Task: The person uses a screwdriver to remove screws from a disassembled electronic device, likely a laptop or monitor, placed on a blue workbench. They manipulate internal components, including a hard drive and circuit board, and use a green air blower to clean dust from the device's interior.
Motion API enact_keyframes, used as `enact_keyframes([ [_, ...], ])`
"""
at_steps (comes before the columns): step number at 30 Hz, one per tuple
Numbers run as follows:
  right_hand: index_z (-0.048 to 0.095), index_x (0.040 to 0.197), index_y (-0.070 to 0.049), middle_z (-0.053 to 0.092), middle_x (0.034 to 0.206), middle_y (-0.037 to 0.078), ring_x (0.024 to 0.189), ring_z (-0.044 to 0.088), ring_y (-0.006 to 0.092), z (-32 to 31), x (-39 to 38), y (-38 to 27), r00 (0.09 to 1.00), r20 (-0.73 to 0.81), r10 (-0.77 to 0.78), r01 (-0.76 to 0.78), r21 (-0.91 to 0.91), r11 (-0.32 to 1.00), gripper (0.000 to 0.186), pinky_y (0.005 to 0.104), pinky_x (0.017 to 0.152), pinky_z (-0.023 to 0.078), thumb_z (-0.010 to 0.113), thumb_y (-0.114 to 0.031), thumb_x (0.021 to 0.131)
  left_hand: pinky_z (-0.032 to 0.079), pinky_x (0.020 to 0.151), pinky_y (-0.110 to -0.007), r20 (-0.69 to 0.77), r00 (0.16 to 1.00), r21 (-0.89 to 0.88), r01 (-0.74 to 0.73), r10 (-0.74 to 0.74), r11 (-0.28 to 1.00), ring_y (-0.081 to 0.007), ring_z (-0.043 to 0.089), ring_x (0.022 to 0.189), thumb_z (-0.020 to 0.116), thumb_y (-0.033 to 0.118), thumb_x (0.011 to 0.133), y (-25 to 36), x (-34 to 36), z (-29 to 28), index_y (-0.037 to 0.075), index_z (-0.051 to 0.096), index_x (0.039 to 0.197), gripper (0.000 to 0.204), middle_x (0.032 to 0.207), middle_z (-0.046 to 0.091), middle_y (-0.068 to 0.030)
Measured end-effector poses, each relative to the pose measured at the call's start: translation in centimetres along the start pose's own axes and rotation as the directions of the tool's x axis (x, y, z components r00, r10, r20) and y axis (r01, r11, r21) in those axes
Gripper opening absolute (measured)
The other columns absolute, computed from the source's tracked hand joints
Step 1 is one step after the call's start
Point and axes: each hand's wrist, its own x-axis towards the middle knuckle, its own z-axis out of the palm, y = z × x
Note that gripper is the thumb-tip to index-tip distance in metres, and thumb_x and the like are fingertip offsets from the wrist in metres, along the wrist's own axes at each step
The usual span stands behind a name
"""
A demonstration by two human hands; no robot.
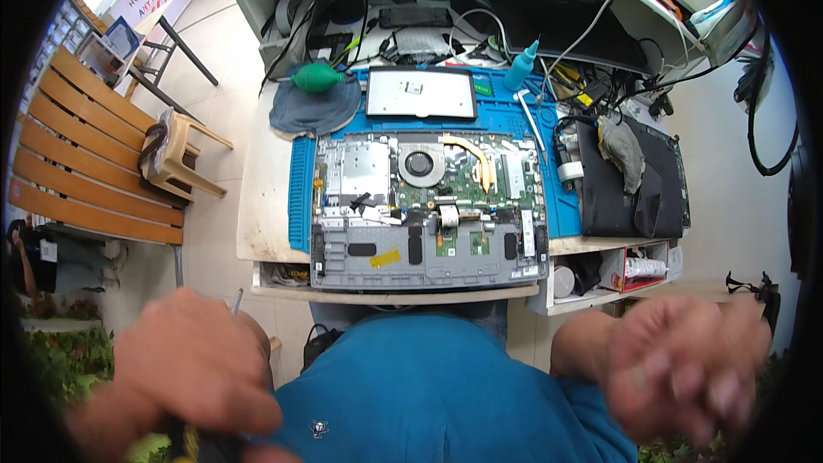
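My left hand (pixel 193 360) is closed round a screwdriver (pixel 193 441) with a black and yellow handle; its metal shaft shows behind the knuckles. My right hand (pixel 677 364) is raised at lower right, blurred, fingers curled; whether they hold anything I cannot make out. Beyond both hands an opened laptop base (pixel 377 171), with a fan, copper heat pipe and exposed boards, lies on a blue repair mat (pixel 561 210). A framed tray (pixel 437 94) with small parts sits behind it, beside a green air blower (pixel 317 78) and a light-blue dropper bottle (pixel 519 69).
Dark laptop parts (pixel 617 206) with a grey cloth (pixel 619 154) lie at right. Cables and a dark screen (pixel 566 26) fill the shelf behind. An open drawer (pixel 604 287) sits below. At left stand a slatted bench (pixel 90 171) and stool (pixel 176 154); another person (pixel 51 261) is at the far left.
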Motion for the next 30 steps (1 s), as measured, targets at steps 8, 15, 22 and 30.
enact_keyframes([
  [8, 0.075, 0.105, 0.006, 0.075, 0.102, 0.012, 0.085, 0.074, 0.0169, -7.8, -4.3, 11.0, 0.697, -0.140, 0.704, -0.625, -0.600, 0.499, 0.007, 0.0290, 0.075, 0.059, 0.074, 0.007, 0.098, 0.049, 0.071, -0.028, -0.146, 0.716, 0.390, 0.676, -0.683, 0.625, -0.0117, 0.060, 0.072, 0.082, 0.011, 0.093, -10.4, -0.1, -6.6, 0.001, 0.073, 0.129, 0.039, 0.087, 0.070, -0.0046],
  [15, 0.077, 0.107, 0.002, 0.077, 0.104, 0.015, 0.089, 0.077, 0.0281, -8.3, -3.7, 18.0, 0.689, 0.020, 0.725, -0.464, -0.756, 0.462, 0.011, 0.0363, 0.080, 0.060, 0.073, 0.002, 0.096, 0.050, 0.079, -0.027, -0.139, 0.802, 0.504, 0.563, -0.581, 0.655, -0.0103, 0.059, 0.087, 0.074, 0.020, 0.107, -18.4, 1.8, -7.1, 0.002, 0.065, 0.134, 0.034, 0.097, 0.066, -0.0019],
  [22, 0.077, 0.111, -0.004, 0.073, 0.112, 0.012, 0.112, 0.070, 0.0323, -8.0, -4.4, 22.6, 0.518, 0.301, 0.800, -0.048, -0.924, 0.379, 0.016, 0.0449, 0.092, 0.060, 0.077, -0.012, 0.097, 0.054, 0.085, -0.033, -0.275, 0.882, 0.450, 0.469, -0.382, 0.760, -0.0156, 0.065, 0.089, 0.073, 0.049, 0.109, -16.4, 4.5, -7.5, 0.005, 0.060, 0.131, 0.051, 0.099, 0.069, -0.0057],
  [30, 0.078, 0.109, -0.005, 0.072, 0.109, 0.010, 0.109, 0.071, 0.0325, -8.0, -5.9, 25.0, 0.500, 0.312, 0.808, 0.034, -0.939, 0.342, 0.018, 0.0459, 0.089, 0.061, 0.081, -0.017, 0.096, 0.051, 0.076, -0.031, -0.286, 0.854, 0.492, 0.520, -0.434, 0.698, -0.0133, 0.061, 0.080, 0.071, 0.041, 0.112, -17.7, 4.3, -8.8, 0.004, 0.061, 0.127, 0.041, 0.090, 0.067, -0.0045],
])
